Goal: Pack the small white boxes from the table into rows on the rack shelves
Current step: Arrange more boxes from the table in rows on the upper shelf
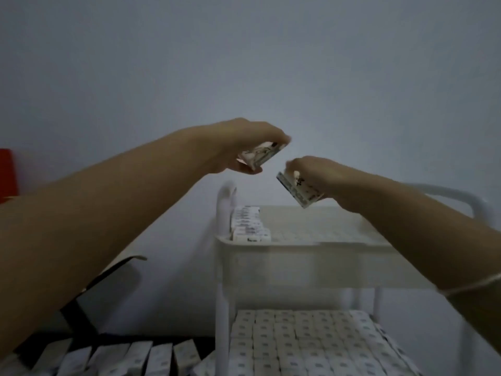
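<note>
Lying loose on the table (108, 339), lower left: small white boxes (135, 356). Clamping a tilted box (260, 156) in the left hand (244, 142), a second box (301, 191) in the right hand (320, 175), above the rack's top shelf (298, 244); print blurring beyond reading. Filling only that shelf's left edge: one row (249, 229).

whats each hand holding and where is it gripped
Left hand grips the left box from above, across its top. Right hand grips the right box by its upper edge.
</note>
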`<action>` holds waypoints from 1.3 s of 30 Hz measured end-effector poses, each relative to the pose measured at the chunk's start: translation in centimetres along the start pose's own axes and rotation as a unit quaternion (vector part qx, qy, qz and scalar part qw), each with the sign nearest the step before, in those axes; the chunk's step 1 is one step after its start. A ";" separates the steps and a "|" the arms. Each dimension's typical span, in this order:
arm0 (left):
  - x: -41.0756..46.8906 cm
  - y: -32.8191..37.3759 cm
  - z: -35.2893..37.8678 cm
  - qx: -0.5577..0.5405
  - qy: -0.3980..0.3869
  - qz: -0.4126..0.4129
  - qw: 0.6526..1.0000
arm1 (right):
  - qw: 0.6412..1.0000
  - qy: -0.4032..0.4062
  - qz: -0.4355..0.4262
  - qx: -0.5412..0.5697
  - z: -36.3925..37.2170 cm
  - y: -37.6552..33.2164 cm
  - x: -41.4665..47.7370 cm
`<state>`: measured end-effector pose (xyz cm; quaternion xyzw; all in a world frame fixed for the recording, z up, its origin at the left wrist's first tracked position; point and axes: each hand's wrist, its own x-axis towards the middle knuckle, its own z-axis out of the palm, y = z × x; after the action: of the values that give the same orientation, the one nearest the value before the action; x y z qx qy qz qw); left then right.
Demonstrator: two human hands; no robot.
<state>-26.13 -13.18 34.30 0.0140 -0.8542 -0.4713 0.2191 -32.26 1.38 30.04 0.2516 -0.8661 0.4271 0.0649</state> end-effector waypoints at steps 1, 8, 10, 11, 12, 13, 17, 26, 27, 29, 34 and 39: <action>1.4 -0.2 0.4 0.035 0.006 -0.002 0.999 | 1.000 -0.008 0.003 -0.009 0.3 0.2 1.1; 8.8 -2.9 2.8 0.247 0.019 0.097 0.964 | 0.996 0.034 0.047 -0.062 0.8 2.8 6.8; 10.0 -3.2 2.8 0.347 -0.005 0.115 0.931 | 0.995 -0.001 0.056 -0.079 0.6 3.4 7.8; 10.5 -3.4 2.7 0.386 -0.015 0.115 0.915 | 0.995 -0.007 0.054 -0.086 0.5 3.6 8.2; 11.0 -3.5 2.5 0.414 -0.027 0.112 0.903 | 0.995 -0.003 0.048 -0.092 0.5 3.8 8.6; 11.5 -3.7 2.3 0.432 -0.039 0.111 0.894 | 0.994 0.006 0.042 -0.101 0.4 3.9 9.0; 12.7 -4.5 2.1 0.463 -0.105 0.099 0.874 | 0.980 0.010 0.041 -0.195 0.4 3.6 9.8; 13.2 -6.4 2.5 0.560 -0.188 0.040 0.806 | 0.977 0.003 0.006 -0.213 1.8 2.0 11.8; 13.2 -6.4 2.4 0.570 -0.192 0.039 0.798 | 0.980 0.003 0.000 -0.200 2.2 1.9 11.9; 13.1 -6.5 2.2 0.590 -0.198 0.034 0.782 | 0.982 0.001 -0.010 -0.187 3.1 1.4 12.1; 13.1 -6.7 2.3 0.629 -0.186 0.010 0.755 | 0.987 -0.025 -0.035 -0.155 5.5 0.5 12.2; 12.9 -6.6 2.1 0.617 -0.197 -0.008 0.762 | 0.989 -0.108 -0.009 -0.105 7.6 1.3 12.3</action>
<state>-39.79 -18.14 32.67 0.0597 -0.9846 0.1637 -0.0137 -42.73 -8.48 28.41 0.2958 -0.9056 0.3040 0.0011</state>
